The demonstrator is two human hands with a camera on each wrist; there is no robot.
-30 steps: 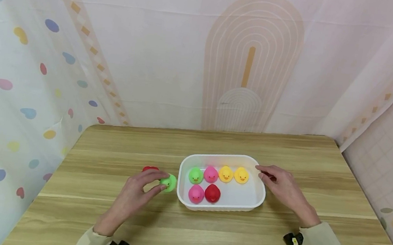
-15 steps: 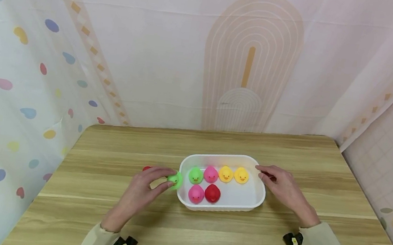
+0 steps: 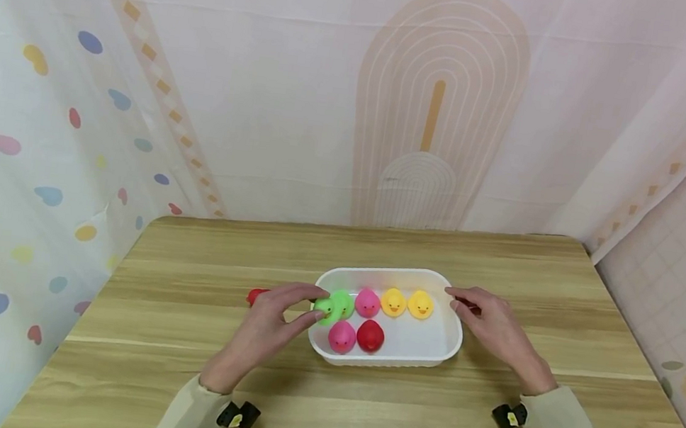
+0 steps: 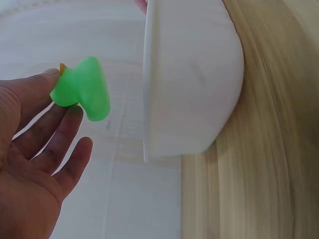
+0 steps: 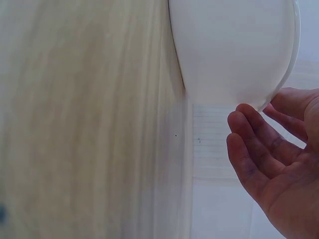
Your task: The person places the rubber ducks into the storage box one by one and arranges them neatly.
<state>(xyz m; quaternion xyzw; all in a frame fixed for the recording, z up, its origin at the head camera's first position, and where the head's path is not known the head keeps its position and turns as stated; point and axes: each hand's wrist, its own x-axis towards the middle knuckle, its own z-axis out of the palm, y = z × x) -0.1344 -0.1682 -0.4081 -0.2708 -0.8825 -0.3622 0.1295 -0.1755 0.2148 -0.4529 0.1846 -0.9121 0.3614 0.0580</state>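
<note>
My left hand [image 3: 265, 326] pinches a green rubber duck [image 4: 89, 89] between thumb and fingertips. In the left wrist view, the duck is held up above the table, beside the wall of a white plastic basin [image 4: 194, 79]. From the head view it overlaps the basin's left rim, partly covering another green duck [image 3: 344, 303] inside. At the opposite end, my right hand [image 3: 496, 329] holds the basin's rim, with the thumb and fingers on either side of it [image 5: 264, 144]. A red toy [image 3: 256, 295] lies on the table, partly hidden behind my left hand.
Inside the basin, a pink duck [image 3: 367, 303] and two yellow ducks [image 3: 393, 302] continue the back row. A second pink duck [image 3: 342, 337] and a red duck [image 3: 370, 336] sit in front. Beneath is a wooden table [image 3: 395, 420], with a patterned curtain [image 3: 293, 94] behind.
My left hand has carried the green duck rightward from beside the basin to over its left rim. My right hand and the basin have stayed in place.
</note>
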